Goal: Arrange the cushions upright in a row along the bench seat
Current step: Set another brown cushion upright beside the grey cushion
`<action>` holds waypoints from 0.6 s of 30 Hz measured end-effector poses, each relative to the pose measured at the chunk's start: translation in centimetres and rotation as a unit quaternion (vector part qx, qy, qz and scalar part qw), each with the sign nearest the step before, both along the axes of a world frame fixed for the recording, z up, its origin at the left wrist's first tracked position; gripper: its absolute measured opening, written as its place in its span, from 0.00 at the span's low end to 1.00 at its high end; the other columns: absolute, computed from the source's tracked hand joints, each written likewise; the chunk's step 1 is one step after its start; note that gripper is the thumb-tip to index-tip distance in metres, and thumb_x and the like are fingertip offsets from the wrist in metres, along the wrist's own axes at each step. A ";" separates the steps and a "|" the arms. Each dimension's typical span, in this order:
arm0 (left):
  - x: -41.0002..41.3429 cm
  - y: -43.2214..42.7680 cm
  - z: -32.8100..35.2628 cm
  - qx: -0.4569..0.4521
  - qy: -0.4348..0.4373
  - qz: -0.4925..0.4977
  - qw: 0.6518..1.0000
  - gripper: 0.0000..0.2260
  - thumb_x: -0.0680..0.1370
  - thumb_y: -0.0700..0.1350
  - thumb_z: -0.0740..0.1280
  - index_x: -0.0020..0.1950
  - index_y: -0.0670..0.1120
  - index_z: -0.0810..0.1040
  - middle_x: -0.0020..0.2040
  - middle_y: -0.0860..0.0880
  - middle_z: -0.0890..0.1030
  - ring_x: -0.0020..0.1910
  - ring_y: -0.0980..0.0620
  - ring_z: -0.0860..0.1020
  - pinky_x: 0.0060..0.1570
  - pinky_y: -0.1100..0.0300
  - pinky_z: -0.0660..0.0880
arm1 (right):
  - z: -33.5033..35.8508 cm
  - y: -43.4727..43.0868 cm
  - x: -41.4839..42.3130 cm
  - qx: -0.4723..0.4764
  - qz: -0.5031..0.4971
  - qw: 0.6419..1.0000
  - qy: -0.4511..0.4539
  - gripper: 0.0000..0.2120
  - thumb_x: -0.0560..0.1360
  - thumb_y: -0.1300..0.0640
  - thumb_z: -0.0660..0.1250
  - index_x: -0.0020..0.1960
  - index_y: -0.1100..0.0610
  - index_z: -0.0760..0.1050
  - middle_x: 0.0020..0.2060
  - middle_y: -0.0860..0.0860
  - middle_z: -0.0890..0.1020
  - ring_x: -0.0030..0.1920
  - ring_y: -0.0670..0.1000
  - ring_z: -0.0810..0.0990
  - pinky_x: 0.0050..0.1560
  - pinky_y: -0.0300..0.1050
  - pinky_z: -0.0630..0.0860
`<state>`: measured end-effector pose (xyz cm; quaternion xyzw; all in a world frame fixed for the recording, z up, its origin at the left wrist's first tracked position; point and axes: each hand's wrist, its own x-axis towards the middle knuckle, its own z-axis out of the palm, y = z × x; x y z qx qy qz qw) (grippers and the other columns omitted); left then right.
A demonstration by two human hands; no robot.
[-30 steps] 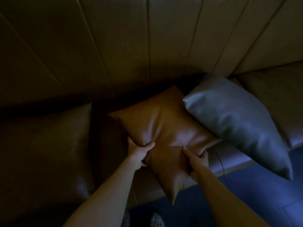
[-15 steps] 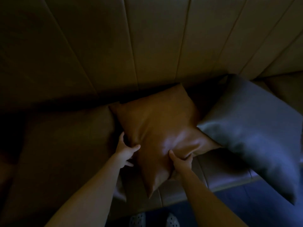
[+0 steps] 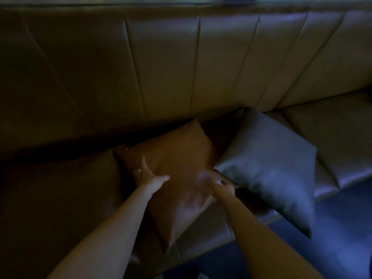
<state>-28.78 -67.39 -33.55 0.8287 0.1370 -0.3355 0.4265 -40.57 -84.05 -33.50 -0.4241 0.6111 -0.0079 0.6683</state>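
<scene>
A tan leather cushion (image 3: 177, 158) lies tilted on the brown bench seat (image 3: 203, 236), one corner near the backrest and one corner hanging over the front edge. My left hand (image 3: 148, 175) grips its left edge. My right hand (image 3: 220, 185) grips its right edge, where it meets a grey cushion (image 3: 269, 170). The grey cushion lies slanted to the right, its lower corner past the seat's front edge. A dark brown cushion (image 3: 60, 198) rests at the left, dim and hard to make out.
The panelled bench backrest (image 3: 165, 67) rises behind the cushions. More seat (image 3: 332, 133) runs off to the right. Dark blue floor (image 3: 342, 248) lies in front at the lower right. The scene is very dim.
Both hands have slid the tan cushion a little toward the backrest. The view has tilted up, so more of the backrest shows.
</scene>
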 end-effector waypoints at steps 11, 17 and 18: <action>-4.1 -17.8 2.5 -0.077 0.014 -0.144 0.987 0.48 0.73 0.51 0.75 0.81 0.54 0.45 0.81 0.45 0.52 0.78 0.41 0.57 0.72 0.45 0.61 | 2.6 -17.7 -3.5 -0.115 0.066 0.991 0.005 0.34 0.77 0.55 0.68 0.78 0.58 0.58 0.71 0.59 0.70 0.70 0.62 0.71 0.68 0.55 0.70; -4.1 -27.6 -0.6 0.027 0.003 -0.198 0.980 0.58 0.59 0.62 0.79 0.80 0.56 0.48 0.79 0.45 0.57 0.77 0.39 0.59 0.72 0.40 0.61 | -0.5 -28.7 -7.5 -0.172 0.042 0.983 0.051 0.38 0.72 0.55 0.73 0.77 0.61 0.60 0.71 0.61 0.71 0.70 0.63 0.71 0.70 0.54 0.68; -3.8 -28.8 -1.5 0.049 0.003 -0.204 0.978 0.62 0.54 0.66 0.79 0.80 0.57 0.49 0.79 0.45 0.57 0.76 0.39 0.59 0.72 0.39 0.61 | -0.8 -30.1 -8.5 -0.177 0.048 0.980 0.078 0.38 0.71 0.53 0.74 0.76 0.59 0.62 0.71 0.60 0.71 0.70 0.63 0.70 0.70 0.55 0.68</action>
